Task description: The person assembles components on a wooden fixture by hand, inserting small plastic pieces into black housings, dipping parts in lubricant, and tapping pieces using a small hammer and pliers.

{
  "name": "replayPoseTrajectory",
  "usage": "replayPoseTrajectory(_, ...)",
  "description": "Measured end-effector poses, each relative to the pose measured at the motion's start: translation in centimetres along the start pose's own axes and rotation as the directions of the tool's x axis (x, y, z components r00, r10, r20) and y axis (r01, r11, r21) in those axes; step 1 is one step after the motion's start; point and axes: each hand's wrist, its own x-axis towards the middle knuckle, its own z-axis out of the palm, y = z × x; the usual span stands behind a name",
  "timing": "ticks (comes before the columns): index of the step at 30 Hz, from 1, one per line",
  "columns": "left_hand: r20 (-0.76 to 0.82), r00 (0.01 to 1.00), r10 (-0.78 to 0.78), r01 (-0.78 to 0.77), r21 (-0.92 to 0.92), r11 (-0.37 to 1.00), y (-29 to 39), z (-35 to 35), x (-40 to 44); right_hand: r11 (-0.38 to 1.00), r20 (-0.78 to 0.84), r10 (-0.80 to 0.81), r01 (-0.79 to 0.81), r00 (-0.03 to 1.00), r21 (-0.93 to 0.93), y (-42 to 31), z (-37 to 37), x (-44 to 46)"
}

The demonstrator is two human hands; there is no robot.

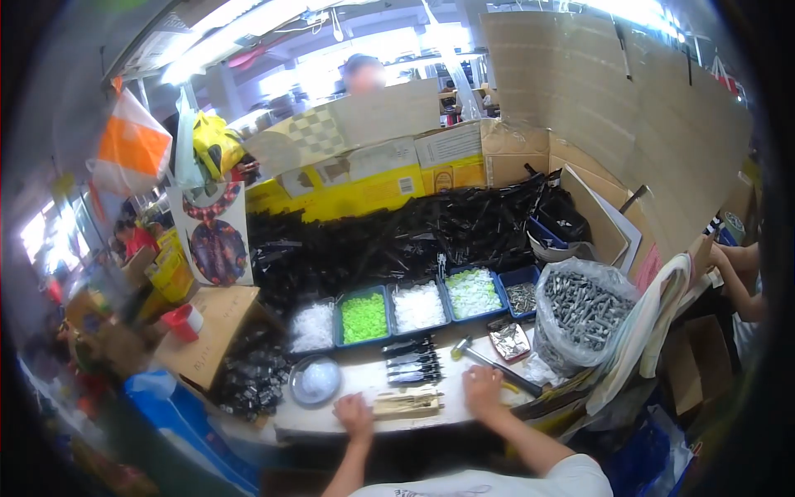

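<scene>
Wooden block (pixel 406 403) lies between our two hands, its left end just beside the fingers of our left hand (pixel 354 416). Our right hand (pixel 483 393) has its fingers bent near the hammer (pixel 517 378). At this blurred size we cannot tell whether either hand's fingers grip anything. Beyond the fingers we see black parts (pixel 412 366) in a row, then green pieces (pixel 363 319); left of our left fingers sits a bowl (pixel 296 386).

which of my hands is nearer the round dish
Left. Your left hand is by the near right edge of the round dish; your right hand is farther right, beyond the tan block.
</scene>
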Motion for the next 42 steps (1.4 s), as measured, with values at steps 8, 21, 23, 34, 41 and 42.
replayPoseTrajectory(8,0.000,1.000,-0.013,0.013,-0.119,0.993,-0.3,-0.2,-0.1,0.988,0.122,-0.061,0.077,0.991,-0.134,-0.5,0.1,0.2)
replayPoseTrajectory(21,0.063,0.998,0.014,-0.005,-0.140,0.990,0.5,-0.8,0.1,0.990,0.161,-0.069,0.088,0.985,-0.114,-0.6,0.0,0.3)
replayPoseTrajectory(23,0.066,0.998,0.012,-0.004,-0.115,0.993,0.3,-0.6,0.1,0.995,0.262,-0.024,0.048,0.965,-0.084,-0.3,0.3,0.1)
replayPoseTrajectory(34,0.103,0.994,0.023,-0.021,-0.018,1.000,0.5,0.1,0.0,0.999,0.166,-0.033,0.032,0.986,0.006,0.0,0.6,0.1)
replayPoseTrajectory(41,0.129,0.991,0.019,-0.017,-0.021,1.000,0.2,0.0,-0.1,1.000,0.147,-0.009,0.005,0.989,0.031,0.0,0.8,0.0)
replayPoseTrajectory(42,0.132,0.991,0.001,0.001,-0.013,1.000,0.3,0.0,-0.1,0.999,0.146,-0.002,-0.003,0.989,0.035,0.1,0.7,0.1)
